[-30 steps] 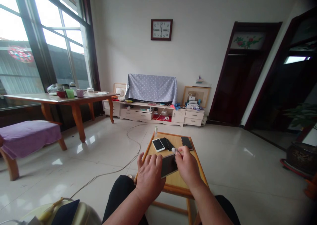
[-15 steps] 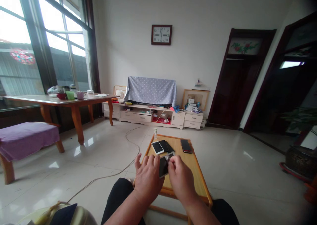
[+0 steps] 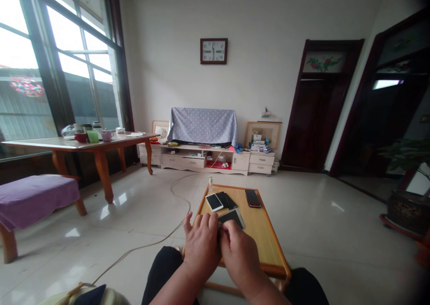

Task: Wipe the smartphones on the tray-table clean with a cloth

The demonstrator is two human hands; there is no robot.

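A smartphone [image 3: 232, 217] with a light frame and dark screen extends beyond my hands over the small wooden table; its near end is hidden behind them. My left hand [image 3: 202, 242] is closed at the phone's near left edge, with the little finger raised and the thumb hidden. My right hand [image 3: 240, 247] is curled in a pinch right beside it, by the phone's near end. A small greyish bit shows between the two hands, too little of it to name. Farther up the table lie a white phone [image 3: 214, 202] and dark phones [image 3: 227, 200] partly overlapping.
Another dark phone [image 3: 252, 198] lies at the table's [image 3: 265, 238] far right. A small pump bottle [image 3: 210, 183] stands at its far left corner. A cable [image 3: 141, 241] runs over the floor on the left. My knees flank the table.
The phone has turned clockwise, and more of its far end shows to the right. My right hand has moved down and left, off the screen, close against my left hand. The view has shifted slightly.
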